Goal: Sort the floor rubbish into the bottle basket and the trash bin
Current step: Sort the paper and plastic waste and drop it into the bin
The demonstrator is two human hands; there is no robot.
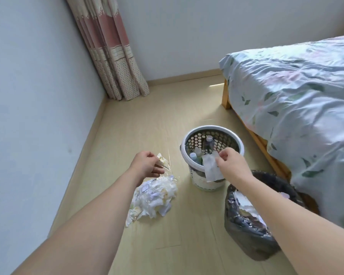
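Note:
A heap of torn white paper and clear plastic wrap (155, 197) lies on the wooden floor. Above it my left hand (147, 164) pinches a small crumpled wrapper (163, 160). My right hand (231, 164) holds a white paper sheet (212, 167) that hangs in front of the white perforated bottle basket (234, 135), which contains several plastic bottles (209, 142). The trash bin (248, 233), lined with a dark bag and holding paper scraps, stands right of the heap, partly hidden under my right forearm.
A bed (298, 100) with a floral sheet and a wooden frame fills the right side, close to the bin and basket. A grey wall (32, 100) runs along the left. A pink dotted curtain (111, 56) hangs in the far corner.

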